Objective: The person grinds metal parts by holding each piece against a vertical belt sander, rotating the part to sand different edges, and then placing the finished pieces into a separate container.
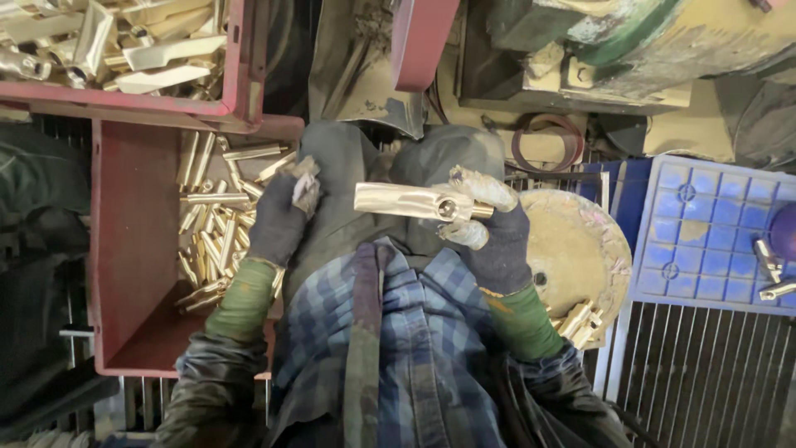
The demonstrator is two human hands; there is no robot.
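Right hand [489,228]: dark knit glove with worn pale fingertips, closed around one end of the brass fitting, thumb and fingers pinching it near its round hole.
Brass fitting [414,202]: flat, elongated, polished yellow metal bar with a bored hole at the right end; held level over the lap, between both hands.
Left hand [282,217]: same kind of glove, fingers curled over the edge of the lower red crate; whether it clasps anything I cannot tell.
Lower red crate [133,249]: plastic bin, scuffed, about half its floor bare; loose brass rods [211,224] heaped along its right side, slim and cylindrical.
Upper red crate [236,75]: filled with larger flat brass pieces [157,54], bright and angular.
Round disc [572,249]: dusty tan wheel just right of the right hand, a few brass parts [578,319] at its lower edge.
Blue tray [705,232]: moulded plastic grid, two small brass pieces on its right part.
Progress, as judged: one piece in hand; many rods left in the lower crate, few set down on the right.
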